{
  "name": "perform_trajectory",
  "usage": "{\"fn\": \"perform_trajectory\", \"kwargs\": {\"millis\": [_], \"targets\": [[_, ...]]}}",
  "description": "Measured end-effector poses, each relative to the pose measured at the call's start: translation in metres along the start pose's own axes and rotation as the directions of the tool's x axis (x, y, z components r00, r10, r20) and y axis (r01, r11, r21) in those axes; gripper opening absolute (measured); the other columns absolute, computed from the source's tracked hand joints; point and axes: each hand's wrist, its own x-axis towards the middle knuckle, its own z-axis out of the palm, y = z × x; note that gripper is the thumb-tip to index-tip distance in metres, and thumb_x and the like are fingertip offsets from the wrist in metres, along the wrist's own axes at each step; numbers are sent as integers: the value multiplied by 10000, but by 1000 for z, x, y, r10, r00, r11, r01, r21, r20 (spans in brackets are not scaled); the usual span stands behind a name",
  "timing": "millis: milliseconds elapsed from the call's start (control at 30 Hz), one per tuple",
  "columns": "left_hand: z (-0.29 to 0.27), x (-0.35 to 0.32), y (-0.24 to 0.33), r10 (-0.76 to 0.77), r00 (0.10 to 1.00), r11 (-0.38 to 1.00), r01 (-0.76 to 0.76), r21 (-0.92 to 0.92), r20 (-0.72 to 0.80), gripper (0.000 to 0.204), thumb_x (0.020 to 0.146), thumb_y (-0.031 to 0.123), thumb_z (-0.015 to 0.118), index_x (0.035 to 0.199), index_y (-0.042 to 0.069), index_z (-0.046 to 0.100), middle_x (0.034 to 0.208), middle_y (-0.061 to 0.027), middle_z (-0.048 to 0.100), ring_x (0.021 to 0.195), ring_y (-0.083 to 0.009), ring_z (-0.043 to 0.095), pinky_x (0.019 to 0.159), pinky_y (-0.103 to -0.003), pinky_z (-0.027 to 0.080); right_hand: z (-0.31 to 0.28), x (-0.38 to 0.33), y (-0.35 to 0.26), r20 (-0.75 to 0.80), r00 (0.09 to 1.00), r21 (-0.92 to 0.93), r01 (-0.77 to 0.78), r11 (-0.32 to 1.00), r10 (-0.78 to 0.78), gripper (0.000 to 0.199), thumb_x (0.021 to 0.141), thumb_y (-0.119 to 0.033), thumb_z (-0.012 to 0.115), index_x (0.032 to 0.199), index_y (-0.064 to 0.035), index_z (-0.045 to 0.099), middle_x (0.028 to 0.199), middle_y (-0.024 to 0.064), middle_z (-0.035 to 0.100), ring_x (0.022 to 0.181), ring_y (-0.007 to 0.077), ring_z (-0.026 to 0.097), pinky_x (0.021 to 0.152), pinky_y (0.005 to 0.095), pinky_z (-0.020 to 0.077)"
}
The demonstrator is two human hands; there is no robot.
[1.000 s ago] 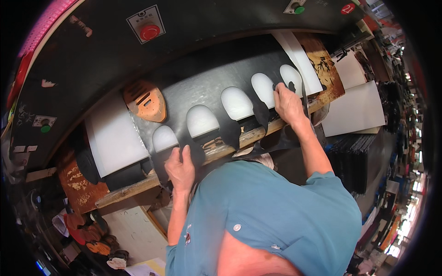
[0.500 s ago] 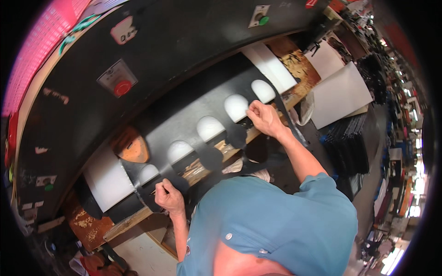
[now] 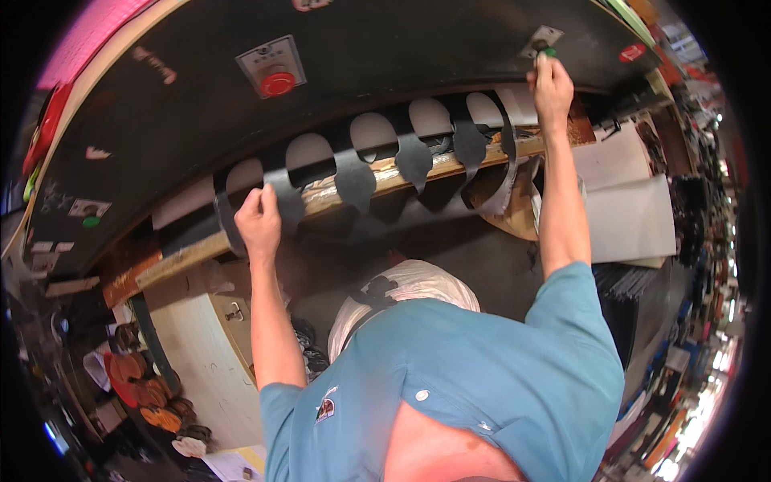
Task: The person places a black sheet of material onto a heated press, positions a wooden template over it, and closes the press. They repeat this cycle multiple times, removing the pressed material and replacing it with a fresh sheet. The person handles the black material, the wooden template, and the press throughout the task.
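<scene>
A black sheet (image 3: pixel 355 183) with a row of half-round openings lies along the front of the machine bed, and its lobed lower edge hangs over the wooden front rail. Pale half-round areas (image 3: pixel 373 132) show through the openings. My left hand (image 3: pixel 259 221) is closed in a pinch at the sheet's left part; the fingertips partly hide what they grip. My right hand (image 3: pixel 552 88) is raised to the machine's black front, its fingers closed at a green button (image 3: pixel 546 51) at the upper right.
A red button (image 3: pixel 277 83) sits on the black machine front, with another green button (image 3: pixel 91 220) at far left. The wooden rail (image 3: pixel 181 261) edges the bed. Large white sheets (image 3: pixel 626 217) lie at right; a pale cabinet (image 3: pixel 201 345) stands at lower left.
My right hand has left the sheet and gone up to the green button. My left hand stays at the sheet's left part. The sheet now hangs further over the rail, and the view has shifted.
</scene>
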Motion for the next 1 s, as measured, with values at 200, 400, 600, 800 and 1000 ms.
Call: {"fn": "perform_trajectory", "kwargs": {"millis": [200, 400, 600, 800, 1000], "targets": [[10, 3, 2, 80, 993, 992, -70, 102, -92, 269, 1005, 170, 754, 818, 4, 653, 657, -158, 561, 554, -211, 468, 561, -340, 445, 39, -133, 31, 101, 994, -192, -23, 981, 43, 273, 1024, -234, 709, 862, -17, 680, 722, 113, 651, 691, 186, 628, 682, 358, 491], [19, 6, -3, 235, 965, 923, -183, 338, -119, 217, 981, 164, 747, 846, 37, 636, 790, -174, 677, 762, -391, 677, 676, -489, 535, 57, -150, 52, 162, 978, -317, 177, 932, -131, 231, 968, -219, 779, 854, -58, 660, 708, 99, 604, 624, 295, 602, 607, 435, 472], [19, 1, -4, 286, 954, 909, -239, 341, -93, 183, 999, 141, 740, 899, 31, 634, 785, -179, 669, 754, -397, 668, 672, -487, 525, 55, -149, 49, 170, 978, -324, 168, 931, -117, 237, 997, -226, 749, 863, -56, 653, 702, 86, 578, 620, 274, 568, 624, 426, 475], [16, 0, -1, 250, 965, 935, -221, 277, -76, 172, 1001, 123, 744, 919, 22, 631, 796, -185, 671, 747, -411, 663, 675, -490, 526, 50, -152, 60, 214, 974, -245, 128, 961, -76, 245, 1019, -220, 751, 891, -32, 660, 680, 23, 491, 626, 144, 466, 613, 332, 444], [8, -39, 2, 220, 974, 951, -201, 234, -56, 205, 979, 92, 748, 870, 7, 598, 796, -189, 645, 773, -408, 633, 687, -498, 509, 11, -169, 58, 144, 982, -105, -111, 988, 126, 254, 1024, -265, 763, 984, -16, 726, 784, -23, 619, 723, 79, 544, 689, 264, 480]]}}
